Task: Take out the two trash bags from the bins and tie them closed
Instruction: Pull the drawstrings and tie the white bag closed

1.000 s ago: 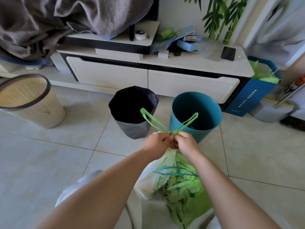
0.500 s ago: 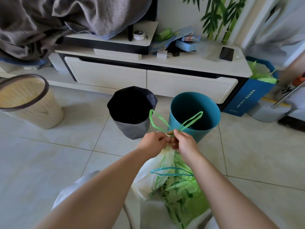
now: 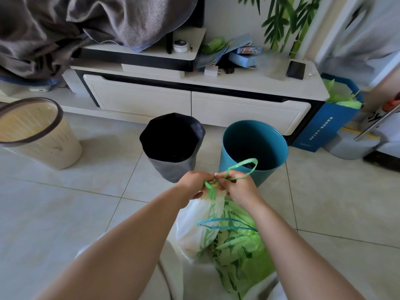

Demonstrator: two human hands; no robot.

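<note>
**Step in hand.** This is judged to be the tying stage, on the first of the two bags. The white bag (image 3: pixel 194 226), printed in green, sits at lower centre of the frame, close against the person. Its neck is gathered just below the hands.

- The left hand (image 3: pixel 193 184) has its grip pressed together, pinching the green drawstring (image 3: pixel 210 191) at the neck.
- The right hand (image 3: pixel 239 188) is touching the left. Its grip likewise pinches the drawstring, and one loop stands up and to the right in front of the teal bin (image 3: pixel 229 165).
- Whether a knot has been drawn tight cannot be told, as the fingers cover the crossing.

**Next move.** In my judgement, the free loop must be passed through or around the strand held on the left, then both ends pulled apart while the neck is kept bunched. The cord is thin and slippery-looking, so a firm pinch is needed.

**Count.**

- Hands: two.
- Bags out of the bins: apparently two. These are the white one and a green bag (image 3: pixel 249 256) lying to its lower right, touching it.
- Drawstrings: two. The second is the blue drawstring (image 3: pixel 211 226), which lies loose across the bags and is judged untied.
- Bins on the floor (image 3: pixel 65 213): three. There is a beige bin (image 3: pixel 54 148) at left, a black-lined bin (image 3: pixel 173 172) at centre, and the teal bin to its right. The teal and beige bins show no liner.
- Phones on the cabinet surface (image 3: pixel 249 81): one phone (image 3: pixel 295 69), at upper right.
</note>
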